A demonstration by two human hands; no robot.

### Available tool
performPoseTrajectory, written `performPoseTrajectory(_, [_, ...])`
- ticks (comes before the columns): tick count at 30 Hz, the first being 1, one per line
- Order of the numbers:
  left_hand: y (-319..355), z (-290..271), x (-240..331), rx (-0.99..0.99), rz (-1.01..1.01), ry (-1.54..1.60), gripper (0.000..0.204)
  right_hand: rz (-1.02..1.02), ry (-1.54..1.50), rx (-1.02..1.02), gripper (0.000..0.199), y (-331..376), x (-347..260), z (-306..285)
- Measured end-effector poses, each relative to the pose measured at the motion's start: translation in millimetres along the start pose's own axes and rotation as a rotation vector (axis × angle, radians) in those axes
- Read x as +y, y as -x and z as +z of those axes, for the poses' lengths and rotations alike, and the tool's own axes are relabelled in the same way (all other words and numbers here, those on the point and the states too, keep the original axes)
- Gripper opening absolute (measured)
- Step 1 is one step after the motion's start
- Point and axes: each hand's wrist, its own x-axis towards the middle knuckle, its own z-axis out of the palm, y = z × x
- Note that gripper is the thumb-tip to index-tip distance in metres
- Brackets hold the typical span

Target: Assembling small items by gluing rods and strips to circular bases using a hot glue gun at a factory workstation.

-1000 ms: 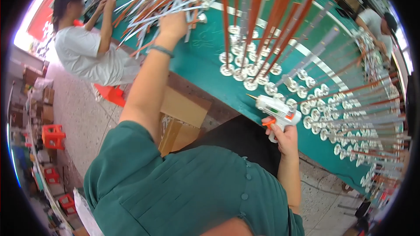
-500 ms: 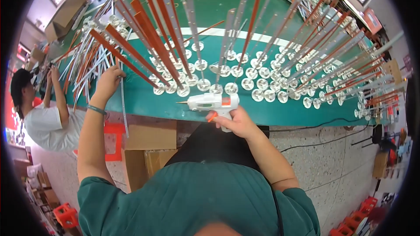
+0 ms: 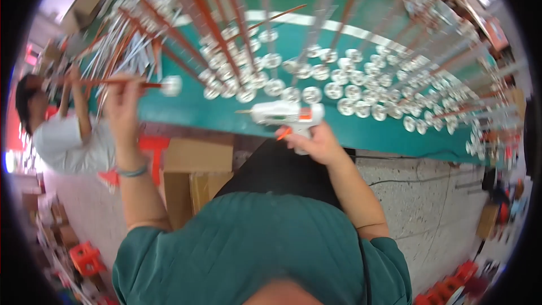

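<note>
Apparently positioning, grasps slim brown strip (image 3: pixel 150 85) (left hand (image 3: pixel 123 101)) left of clasped white pistol-shaped glue gun (image 3: pixel 279 114) (right hand (image 3: pixel 319 145)), probably requiring alignment next.

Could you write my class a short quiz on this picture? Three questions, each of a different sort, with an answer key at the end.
1. True or false: the person's left hand is empty.

2. Multiple choice: the nozzle of the white glue gun in the right hand points toward
A) the left of the picture
B) the right of the picture
C) the person's body

3. Fill in the gap: the glue gun's trigger is coloured ____.

Key:
1. False; it holds a brown strip with a white round piece at one end.
2. A
3. orange
</note>
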Motion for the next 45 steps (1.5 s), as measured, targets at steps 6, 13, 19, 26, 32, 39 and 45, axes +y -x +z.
performPoseTrajectory(6, [49, 79, 22, -0.403, 0.153, -0.115, 0.008, 0.051, 0.148, -0.015, 0.031, 2, 3, 2])
performPoseTrajectory(13, [53, 87, 15, -0.528, 0.201, -0.154, 0.011, 0.016, 0.373, 0.083, 0.024, -5, -1, 24])
performPoseTrajectory(19, [41, 92, 17, -0.542, 0.219, -0.172, 0.011, -0.022, 0.513, 0.150, 0.021, -9, 3, 31])
performPoseTrajectory(26, [43, 89, 9, -0.556, 0.248, -0.140, 0.010, -0.057, 0.627, 0.180, 0.023, -12, 7, 37])
performPoseTrajectory(32, [45, 91, 12, -0.534, 0.213, -0.135, 0.009, -0.165, 0.712, 0.228, 0.021, -10, 10, 41])
performPoseTrajectory(39, [45, 89, 16, -0.567, 0.179, -0.136, 0.010, -0.102, 0.668, 0.191, 0.020, -9, 5, 38])
performPoseTrajectory(45, [54, 92, 16, -0.497, 0.329, -0.127, 0.015, -0.010, 0.527, 0.147, 0.019, -4, 0, 28])
